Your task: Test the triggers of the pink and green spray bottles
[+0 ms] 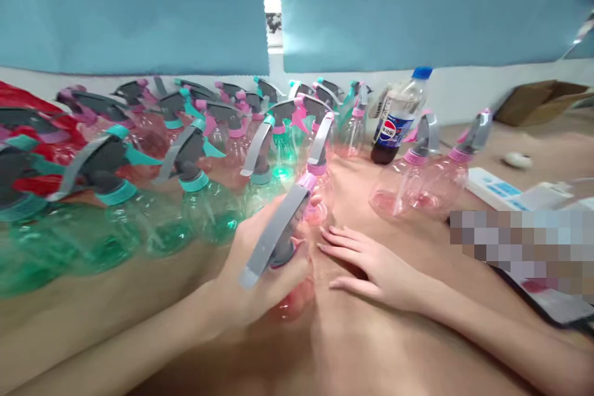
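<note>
My left hand [264, 260] is wrapped around the neck and trigger of a pink spray bottle [299, 300] with a grey and pink spray head. The bottle's clear pink body shows below the fingers. Just to its right, my right hand [366, 263] rests palm down on the brown table [362, 352], fingers stretched out and holding nothing. Directly behind the held bottle stands another pink spray bottle [320, 198]. Green spray bottles [211, 207] with turquoise collars line up to the left of my left hand.
Several more spray bottles crowd the back left, near red plastic [28, 105]. Two pink spray bottles [394, 192] stand right of centre, before a cola bottle [394, 130]. A white power strip [496, 189], a pixelated flat device [552, 297] and a cardboard box [533, 102] lie right.
</note>
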The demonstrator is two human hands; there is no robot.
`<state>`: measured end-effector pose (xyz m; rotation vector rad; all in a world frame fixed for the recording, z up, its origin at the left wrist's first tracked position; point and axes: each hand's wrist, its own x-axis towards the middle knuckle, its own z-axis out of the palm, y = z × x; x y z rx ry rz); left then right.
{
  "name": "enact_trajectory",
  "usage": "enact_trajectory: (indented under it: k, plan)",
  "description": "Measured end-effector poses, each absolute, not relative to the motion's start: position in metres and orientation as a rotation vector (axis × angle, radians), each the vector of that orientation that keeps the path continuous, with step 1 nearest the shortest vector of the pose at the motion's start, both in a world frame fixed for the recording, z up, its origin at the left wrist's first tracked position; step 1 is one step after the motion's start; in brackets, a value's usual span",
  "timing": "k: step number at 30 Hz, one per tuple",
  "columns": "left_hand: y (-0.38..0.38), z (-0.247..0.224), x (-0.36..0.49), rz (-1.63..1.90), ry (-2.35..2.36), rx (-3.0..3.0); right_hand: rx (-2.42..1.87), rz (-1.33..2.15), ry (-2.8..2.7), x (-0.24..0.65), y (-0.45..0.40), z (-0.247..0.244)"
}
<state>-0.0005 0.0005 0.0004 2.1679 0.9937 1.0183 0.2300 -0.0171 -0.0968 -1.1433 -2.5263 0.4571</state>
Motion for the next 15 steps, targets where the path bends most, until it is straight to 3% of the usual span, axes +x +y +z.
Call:
enact_trajectory:
  k: [15]
  plan:
    - [0.0013, 0.0007, -0.0009, 1.026, 1.04, 2.253, -1.148, 0.449, -2.527, 0.23, -0.0168, -0.0979]
